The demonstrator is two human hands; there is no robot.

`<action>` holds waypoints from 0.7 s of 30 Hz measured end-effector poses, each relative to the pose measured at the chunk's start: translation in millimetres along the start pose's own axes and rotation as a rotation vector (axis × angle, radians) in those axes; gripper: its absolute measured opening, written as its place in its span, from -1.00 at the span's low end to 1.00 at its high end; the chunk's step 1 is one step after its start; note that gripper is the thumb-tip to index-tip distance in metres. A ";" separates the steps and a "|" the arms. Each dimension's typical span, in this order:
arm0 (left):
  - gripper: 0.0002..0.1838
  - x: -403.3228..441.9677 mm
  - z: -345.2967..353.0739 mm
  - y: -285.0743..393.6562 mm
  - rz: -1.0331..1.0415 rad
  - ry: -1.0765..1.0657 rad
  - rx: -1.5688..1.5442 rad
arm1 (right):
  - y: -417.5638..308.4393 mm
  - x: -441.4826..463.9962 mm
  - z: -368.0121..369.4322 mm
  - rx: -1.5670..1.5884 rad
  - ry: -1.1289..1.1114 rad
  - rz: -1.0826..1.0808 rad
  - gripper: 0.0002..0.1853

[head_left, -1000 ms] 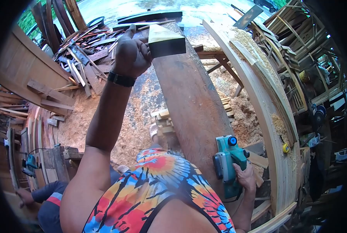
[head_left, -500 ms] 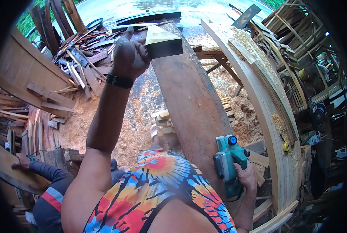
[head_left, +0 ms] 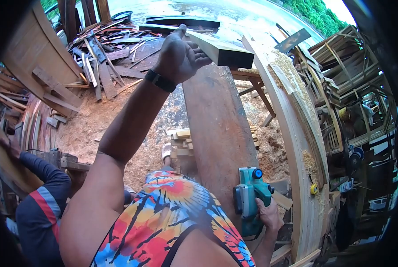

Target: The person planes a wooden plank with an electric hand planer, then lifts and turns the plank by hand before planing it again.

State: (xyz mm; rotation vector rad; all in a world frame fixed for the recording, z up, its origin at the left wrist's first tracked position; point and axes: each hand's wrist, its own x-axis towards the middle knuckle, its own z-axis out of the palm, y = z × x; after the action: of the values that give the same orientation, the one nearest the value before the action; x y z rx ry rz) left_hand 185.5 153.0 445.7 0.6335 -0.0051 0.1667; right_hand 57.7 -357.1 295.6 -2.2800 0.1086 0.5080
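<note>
My left hand (head_left: 179, 55) is raised with fingers stretched and thumb up, at the left side of a squared timber (head_left: 216, 45). The fingertips seem to touch the timber's side; I cannot tell whether they bear its weight. The timber has a pale top and a dark near end, and lies over the far part of a wide brown plank (head_left: 219, 124). Low on the right, my right hand (head_left: 270, 214) is closed round the handle of a teal electric planer (head_left: 251, 200), which sits at the plank's near end.
A long pale board (head_left: 292, 155) runs along the right, with a yellow tape measure (head_left: 314, 189) on it. Short wood pieces (head_left: 180, 144) are stacked left of the plank. Shavings (head_left: 105, 129) cover the ground. A co-worker's sleeve (head_left: 45, 171) shows at lower left.
In the view, my left hand and the timber have shifted right, and the fingers have opened out from their curl. The planer appears slightly lower and further left, still in my right hand.
</note>
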 end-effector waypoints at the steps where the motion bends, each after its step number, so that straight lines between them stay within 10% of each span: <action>1: -0.10 -0.6 0.1 0.0 -0.002 0.001 0.004 | -2.7 -1.1 -1.0 0.007 -0.012 0.027 -0.60; 21: -0.09 3.8 1.8 -1.7 0.011 0.010 0.032 | -4.4 -1.7 0.2 0.031 -0.035 -0.013 -0.69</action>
State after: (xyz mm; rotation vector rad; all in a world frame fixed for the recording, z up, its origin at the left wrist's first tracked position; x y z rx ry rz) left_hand 189.5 151.2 446.4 0.6644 0.0039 0.1810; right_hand 57.2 -354.0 299.0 -2.2396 0.0833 0.5351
